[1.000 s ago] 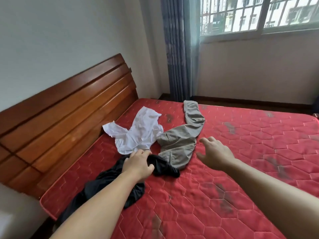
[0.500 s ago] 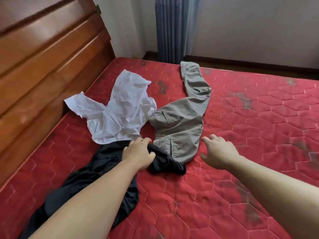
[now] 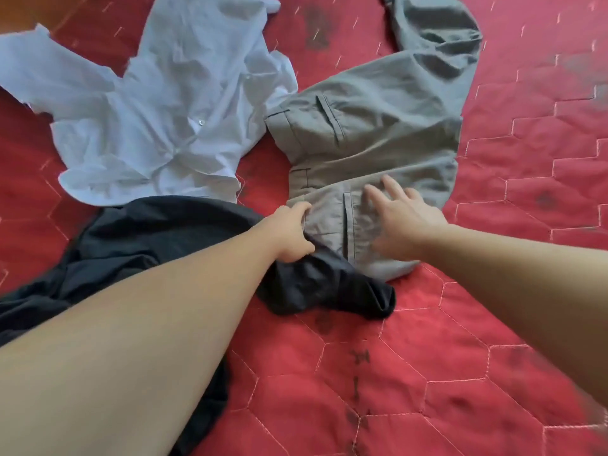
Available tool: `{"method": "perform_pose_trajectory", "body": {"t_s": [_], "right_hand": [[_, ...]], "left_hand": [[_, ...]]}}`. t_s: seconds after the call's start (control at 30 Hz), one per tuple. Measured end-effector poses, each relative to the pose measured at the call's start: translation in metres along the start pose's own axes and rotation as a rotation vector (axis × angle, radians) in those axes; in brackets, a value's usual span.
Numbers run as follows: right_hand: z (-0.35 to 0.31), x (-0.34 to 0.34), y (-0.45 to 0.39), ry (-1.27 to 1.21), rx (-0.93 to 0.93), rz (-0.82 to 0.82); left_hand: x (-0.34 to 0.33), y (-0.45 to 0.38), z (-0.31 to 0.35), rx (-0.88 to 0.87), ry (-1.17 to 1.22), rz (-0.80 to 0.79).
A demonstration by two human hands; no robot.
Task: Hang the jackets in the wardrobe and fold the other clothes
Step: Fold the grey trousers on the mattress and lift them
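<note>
Grey trousers (image 3: 388,120) lie crumpled on the red quilted mattress (image 3: 427,340), their waistband towards me. A black jacket (image 3: 141,238) sprawls to the left, one end overlapping the trousers' near edge. A creased white shirt (image 3: 158,103) lies beyond the jacket. My left hand (image 3: 291,233) curls its fingers round the trousers' waistband edge, right above the black cloth. My right hand (image 3: 401,217) lies flat on the trousers beside a pocket, fingers spread.
Bare mattress stretches to the right and towards me, with dark stains on the quilting. A sliver of the wooden headboard (image 3: 42,11) shows at the top left corner.
The view dropped and closed in on the clothes. My left hand slid from the black jacket to the trousers' waistband. My right hand came down from the air onto the trousers.
</note>
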State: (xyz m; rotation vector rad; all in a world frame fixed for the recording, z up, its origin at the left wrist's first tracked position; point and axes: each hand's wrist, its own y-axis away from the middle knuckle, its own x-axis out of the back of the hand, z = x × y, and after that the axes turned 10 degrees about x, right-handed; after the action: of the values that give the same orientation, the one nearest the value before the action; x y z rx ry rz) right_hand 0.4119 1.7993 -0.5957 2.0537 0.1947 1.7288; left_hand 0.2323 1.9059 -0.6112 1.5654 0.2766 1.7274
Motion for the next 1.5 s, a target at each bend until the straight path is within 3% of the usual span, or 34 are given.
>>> {"method": "perform_pose_trajectory", "body": {"t_s": [0.13, 0.33, 0.53, 0.8, 0.87, 0.93, 1.0, 1.1, 1.27, 1.37, 1.43, 1.5], "right_hand": [[0.006, -0.028, -0.016, -0.025, -0.014, -0.116], [0.015, -0.042, -0.009, -0.007, -0.007, 0.148], [0.032, -0.071, 0.039, -0.182, -0.233, 0.154], [0.078, -0.108, 0.153, -0.73, -0.586, 0.318], [0.087, -0.119, 0.186, -0.823, -0.658, 0.411], [0.098, -0.131, 0.218, -0.922, -0.709, 0.502], [0.11, -0.14, 0.25, -0.948, -0.736, 0.553], [0.129, -0.149, 0.303, -0.866, -0.716, 0.551], [0.139, -0.17, 0.388, -0.772, -0.578, 0.218], [0.15, -0.168, 0.421, -0.902, -0.53, 0.05], [0.165, -0.157, 0.434, -0.908, -0.573, 0.139], [0.181, -0.139, 0.441, -0.916, -0.686, 0.495]], "left_hand": [[-0.035, -0.005, -0.009, 0.079, -0.055, 0.088], [-0.039, 0.003, 0.005, 0.161, 0.029, 0.149], [-0.054, 0.024, 0.052, 0.234, 0.321, 0.203], [-0.095, 0.066, 0.121, 0.342, 0.933, -0.067], [-0.111, 0.08, 0.141, 0.388, 1.118, -0.208], [-0.127, 0.099, 0.162, 0.409, 1.158, -0.374], [-0.141, 0.116, 0.185, 0.372, 1.104, -0.456], [-0.157, 0.14, 0.224, 0.277, 1.01, -0.444], [-0.194, 0.191, 0.293, -0.014, 0.745, -0.316], [-0.211, 0.219, 0.328, -0.326, 0.366, -0.208], [-0.218, 0.234, 0.346, -0.488, 0.078, -0.075], [-0.223, 0.246, 0.356, -0.573, -0.08, -0.013]]}}
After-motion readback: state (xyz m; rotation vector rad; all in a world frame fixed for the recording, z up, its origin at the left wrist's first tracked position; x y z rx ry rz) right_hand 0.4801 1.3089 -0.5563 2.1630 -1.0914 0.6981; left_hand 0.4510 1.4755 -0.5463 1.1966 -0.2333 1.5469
